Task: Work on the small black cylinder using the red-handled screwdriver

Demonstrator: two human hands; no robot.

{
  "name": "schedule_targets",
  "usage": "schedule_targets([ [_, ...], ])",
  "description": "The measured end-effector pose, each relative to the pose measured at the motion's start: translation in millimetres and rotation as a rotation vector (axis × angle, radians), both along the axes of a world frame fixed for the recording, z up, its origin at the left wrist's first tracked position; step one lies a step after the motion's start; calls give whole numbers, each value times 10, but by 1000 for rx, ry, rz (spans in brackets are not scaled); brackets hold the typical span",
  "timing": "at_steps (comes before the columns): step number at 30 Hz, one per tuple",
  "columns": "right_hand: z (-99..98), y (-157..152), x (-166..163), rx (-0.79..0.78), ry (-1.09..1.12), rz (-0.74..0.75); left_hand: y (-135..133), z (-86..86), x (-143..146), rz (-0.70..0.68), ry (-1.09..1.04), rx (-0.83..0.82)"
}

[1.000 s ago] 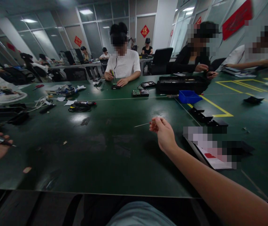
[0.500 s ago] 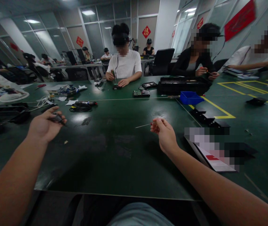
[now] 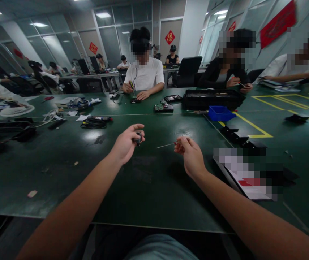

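Note:
My left hand (image 3: 127, 143) is over the middle of the green table (image 3: 111, 202), its fingers closed on a small dark part (image 3: 138, 138) with a rounded end; its exact kind I cannot make out. To its right, my right hand (image 3: 190, 153) pinches a screwdriver (image 3: 166, 146) whose thin metal shaft points left, toward the left hand. Most of the screwdriver's handle is hidden by the fingers; a bit of red shows. A gap lies between the shaft tip and the dark part.
A coiled black cable (image 3: 93, 122) lies beyond my left hand. Farther off are a circuit board (image 3: 163, 107), a blue bin (image 3: 220, 113) and a long black casing (image 3: 214, 99). Black brackets (image 3: 235, 135) and a partly blurred booklet (image 3: 254, 193) lie right. A person (image 3: 143, 74) works opposite.
My left hand has moved right across the table with the dark part, from beside the left-side clutter to near the screwdriver tip. The right hand has stayed nearly still.

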State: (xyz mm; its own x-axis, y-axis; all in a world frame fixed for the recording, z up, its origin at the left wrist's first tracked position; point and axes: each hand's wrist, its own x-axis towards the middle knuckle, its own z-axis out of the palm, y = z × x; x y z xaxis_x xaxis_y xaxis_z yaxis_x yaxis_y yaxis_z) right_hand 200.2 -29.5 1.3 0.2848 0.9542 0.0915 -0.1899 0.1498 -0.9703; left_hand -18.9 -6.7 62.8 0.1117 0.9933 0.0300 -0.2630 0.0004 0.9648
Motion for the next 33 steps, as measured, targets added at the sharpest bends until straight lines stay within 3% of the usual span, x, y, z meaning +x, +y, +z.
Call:
schedule_targets([
  [5,-25,17,-11,2,-1,-8,-35,-352,206,-82,412,169],
  [8,-49,31,-15,-24,-44,9,-39,-536,181,-117,731,281],
  [11,-44,26,-15,-44,-147,63,-7,-621,103,-115,914,342],
  [15,-5,-7,-13,-24,-319,156,62,-618,15,-176,998,411],
  [19,8,-30,-11,-8,-337,193,73,-620,5,-207,1030,503],
  [28,37,0,-1,55,-37,9,58,-629,22,-162,1019,492],
  [33,12,8,-12,39,-42,23,55,-635,22,-153,1003,513],
])
